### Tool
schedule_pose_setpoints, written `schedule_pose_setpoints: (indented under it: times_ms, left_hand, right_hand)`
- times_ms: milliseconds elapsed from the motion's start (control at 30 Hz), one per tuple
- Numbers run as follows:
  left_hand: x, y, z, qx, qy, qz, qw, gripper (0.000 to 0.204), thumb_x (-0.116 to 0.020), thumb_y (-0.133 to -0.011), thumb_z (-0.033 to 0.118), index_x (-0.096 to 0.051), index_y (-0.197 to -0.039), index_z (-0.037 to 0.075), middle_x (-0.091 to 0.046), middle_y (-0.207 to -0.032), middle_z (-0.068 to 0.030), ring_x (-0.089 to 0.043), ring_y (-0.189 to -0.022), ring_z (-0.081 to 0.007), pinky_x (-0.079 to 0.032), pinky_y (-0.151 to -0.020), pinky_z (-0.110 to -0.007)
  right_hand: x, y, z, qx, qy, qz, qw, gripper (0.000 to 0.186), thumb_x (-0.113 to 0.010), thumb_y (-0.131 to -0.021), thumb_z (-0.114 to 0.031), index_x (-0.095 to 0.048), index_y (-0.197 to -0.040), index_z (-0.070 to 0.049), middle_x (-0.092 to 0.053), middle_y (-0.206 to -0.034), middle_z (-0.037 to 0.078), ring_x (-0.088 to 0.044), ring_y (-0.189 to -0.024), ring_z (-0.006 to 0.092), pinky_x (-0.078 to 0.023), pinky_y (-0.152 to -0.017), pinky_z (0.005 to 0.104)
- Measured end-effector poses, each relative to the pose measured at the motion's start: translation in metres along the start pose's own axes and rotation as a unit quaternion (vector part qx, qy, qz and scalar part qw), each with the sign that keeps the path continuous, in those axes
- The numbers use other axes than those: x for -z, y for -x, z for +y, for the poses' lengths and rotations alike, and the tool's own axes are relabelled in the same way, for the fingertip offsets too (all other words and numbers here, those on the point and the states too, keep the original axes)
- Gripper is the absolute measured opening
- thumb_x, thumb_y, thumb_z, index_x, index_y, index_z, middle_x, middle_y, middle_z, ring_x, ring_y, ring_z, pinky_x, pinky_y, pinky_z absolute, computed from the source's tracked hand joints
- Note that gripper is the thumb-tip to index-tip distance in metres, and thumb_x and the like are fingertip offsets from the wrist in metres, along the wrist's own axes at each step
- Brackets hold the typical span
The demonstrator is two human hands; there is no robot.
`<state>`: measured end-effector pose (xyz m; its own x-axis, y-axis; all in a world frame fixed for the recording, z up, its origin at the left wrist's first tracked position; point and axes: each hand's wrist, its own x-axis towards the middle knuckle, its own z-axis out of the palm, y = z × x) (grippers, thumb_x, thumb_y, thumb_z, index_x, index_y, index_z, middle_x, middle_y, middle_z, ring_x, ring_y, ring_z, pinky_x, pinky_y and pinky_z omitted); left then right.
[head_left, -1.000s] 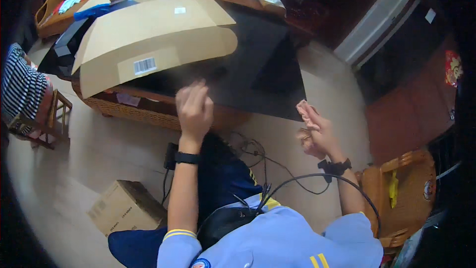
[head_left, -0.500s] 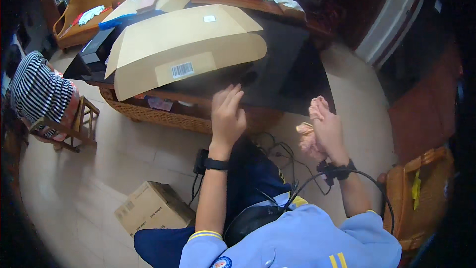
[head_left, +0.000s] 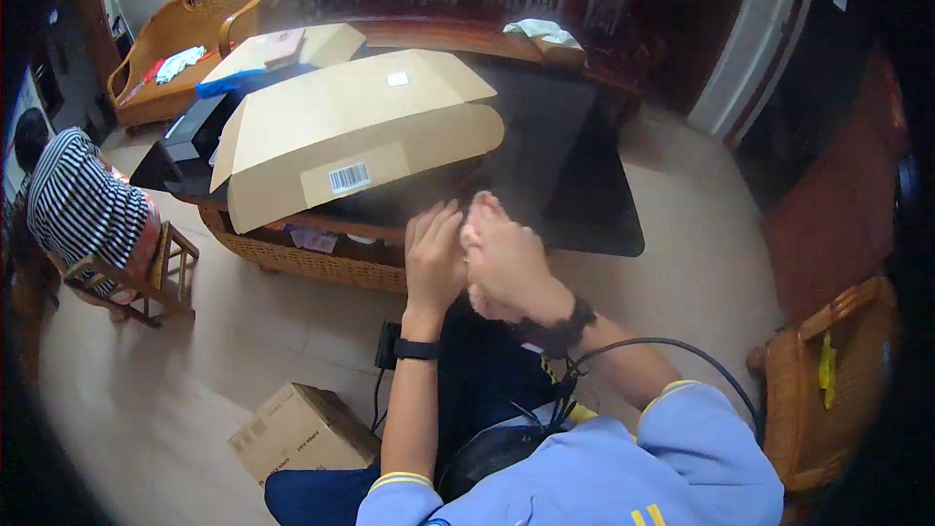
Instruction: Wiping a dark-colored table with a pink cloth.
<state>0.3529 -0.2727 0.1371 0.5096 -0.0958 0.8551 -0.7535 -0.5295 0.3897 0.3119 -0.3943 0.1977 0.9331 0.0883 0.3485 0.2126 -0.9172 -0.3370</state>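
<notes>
My right hand (head_left: 516,261) is closed round a crumpled pink cloth (head_left: 490,306), whose ends stick out above and below the grip. Beside it, my left hand (head_left: 433,258) has its fingers stretched out and holds nothing I can see. The two hands are side by side in front of the table's near edge; whether the left fingertips touch the cloth is hard to tell. Past them, a large unfolded cardboard sheet (head_left: 341,112) with a label lies on the dark glass-topped table (head_left: 584,185).
A closed cardboard box (head_left: 302,433) stands on the floor at lower left. A person in a striped top (head_left: 88,195) sits on a wooden chair (head_left: 175,273) at left. Black cables (head_left: 682,343) run near my right arm. A wicker chair (head_left: 828,409) stands at right.
My right hand has swung left with the pink cloth and now sits right beside my left hand. My left hand has moved only slightly. The view has tilted a little upward.
</notes>
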Motion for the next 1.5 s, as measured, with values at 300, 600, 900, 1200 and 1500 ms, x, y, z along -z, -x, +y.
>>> schedule_pose_setpoints:
  times_ms: [300, 600, 900, 1200, 1500]
  left_hand:
    - [0.009, 0.006, -0.007, 0.011, 0.0, -0.032, 0.999, 0.044, -0.05, -0.066, -0.011, -0.062, -0.107, 0.0, -0.063, -0.121, -0.0128, -0.054, -0.117, -0.0329, -0.039, -0.101, -0.043]
    - [0.007, 0.002, -0.001, 0.004, 0.0, -0.033, 0.999, 0.048, -0.048, -0.063, -0.013, -0.06, -0.108, 0.0, -0.062, -0.122, -0.0128, -0.053, -0.119, -0.0331, -0.038, -0.103, -0.045]
    - [0.006, 0.005, 0.002, 0.007, -0.015, -0.027, 1.0, 0.045, -0.052, -0.064, -0.012, -0.061, -0.107, 0.0, -0.062, -0.122, -0.0132, -0.054, -0.118, -0.0318, -0.04, -0.101, -0.045]
    - [-0.002, 0.003, 0.004, 0.005, -0.003, 0.001, 1.0, 0.045, -0.051, -0.063, -0.011, -0.061, -0.106, 0.0, -0.064, -0.12, -0.0118, -0.055, -0.117, -0.0317, -0.038, -0.101, -0.045]
    - [-0.001, 0.011, 0.011, 0.038, 0.005, 0.037, 0.999, 0.04, -0.05, -0.066, -0.011, -0.064, -0.102, 0.0, -0.066, -0.115, -0.0121, -0.057, -0.114, -0.0307, -0.038, -0.101, -0.046]
  right_hand:
    - [0.027, 0.039, 0.042, 0.0, -0.015, 0.017, 1.0, 0.038, -0.058, -0.08, -0.025, -0.059, -0.118, -0.027, -0.069, -0.086, 0.013, -0.067, -0.073, 0.0386, -0.055, -0.065, 0.0489]
    - [0.106, 0.106, 0.132, -0.153, 0.071, 0.044, 0.985, 0.043, -0.054, -0.082, -0.018, -0.061, -0.124, -0.025, -0.067, -0.106, 0.011, -0.065, -0.089, 0.0361, -0.053, -0.077, 0.0433]
    - [0.114, 0.055, 0.135, -0.082, 0.141, -0.111, 0.98, 0.027, -0.061, -0.074, -0.023, -0.069, -0.098, -0.014, -0.068, -0.088, 0.015, -0.065, -0.076, 0.0368, -0.053, -0.068, 0.0455]
    - [0.089, -0.003, 0.194, -0.034, -0.01, -0.029, 0.999, 0.038, -0.064, -0.073, -0.021, -0.07, -0.11, -0.015, -0.07, -0.092, 0.012, -0.067, -0.084, 0.0333, -0.053, -0.075, 0.039]
    - [0.107, -0.02, 0.147, -0.099, -0.112, -0.147, 0.978, 0.064, -0.047, -0.079, 0.004, -0.049, -0.139, -0.016, -0.065, -0.077, 0.004, -0.059, -0.067, 0.0118, -0.051, -0.071, 0.0277]
